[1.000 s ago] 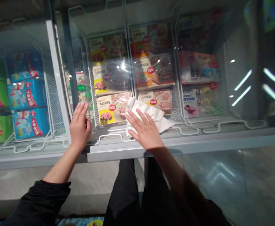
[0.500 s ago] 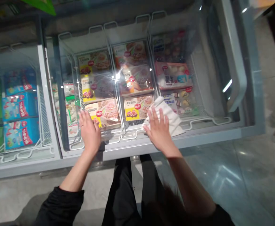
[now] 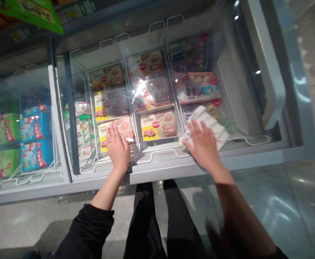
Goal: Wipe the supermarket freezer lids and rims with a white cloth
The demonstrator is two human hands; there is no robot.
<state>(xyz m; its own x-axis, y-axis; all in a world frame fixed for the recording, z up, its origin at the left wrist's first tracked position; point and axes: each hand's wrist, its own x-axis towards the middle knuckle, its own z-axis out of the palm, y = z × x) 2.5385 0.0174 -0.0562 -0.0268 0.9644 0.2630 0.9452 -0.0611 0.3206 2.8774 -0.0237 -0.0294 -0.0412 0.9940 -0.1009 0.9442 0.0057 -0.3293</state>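
Observation:
A white cloth [image 3: 208,126] is bunched under my right hand [image 3: 204,144], which presses it on the glass lid [image 3: 235,108] of a chest freezer, toward the front right. The fingers of that hand lie over the cloth and the thumb sits at its left edge. My left hand [image 3: 117,149] rests on the glass with outstretched fingers, holding nothing. Beneath the glass under it is a yellow-and-white food box [image 3: 125,129]. Another such box [image 3: 158,126] lies in the basket between my hands. A pink food package [image 3: 197,86] is seen beyond the cloth.
White wire baskets [image 3: 152,153] divide the freezer inside. Blue packages [image 3: 37,154] and green packages [image 3: 4,163] are stacked in the left section. A curved grey lid frame [image 3: 274,90] stands at the right. A green bag [image 3: 38,16] hangs over the back left.
My right hand and the cloth have moved right across the glass. My left hand has also shifted right, now over the front-left food box. The camera view has shifted slightly.

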